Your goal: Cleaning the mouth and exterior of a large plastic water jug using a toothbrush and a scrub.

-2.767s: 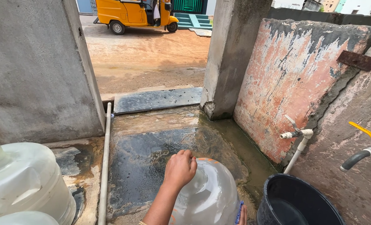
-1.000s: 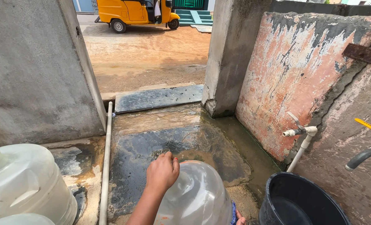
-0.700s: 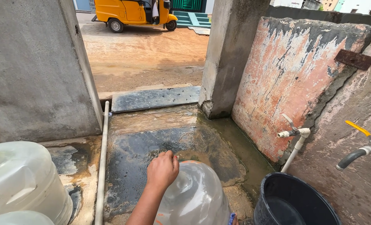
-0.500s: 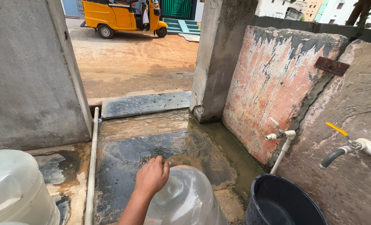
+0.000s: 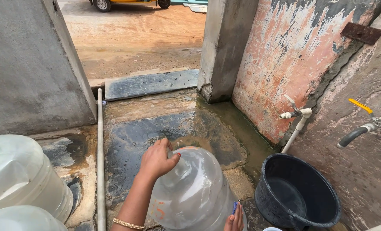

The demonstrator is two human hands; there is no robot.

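left hand (image 5: 156, 159) gripping clear jug (image 5: 194, 192)

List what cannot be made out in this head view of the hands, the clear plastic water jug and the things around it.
- Mouth of the clear plastic water jug: covered by the left hand, so capped or open is unclear.
- Right hand: only fingertips show at the bottom edge; its grip is unclear.
- Black plastic tub: dark interior; whether it holds water is unclear.
- Yellow-handled tap: cut by the right edge.
- Yellow vehicle: cut by the top edge.
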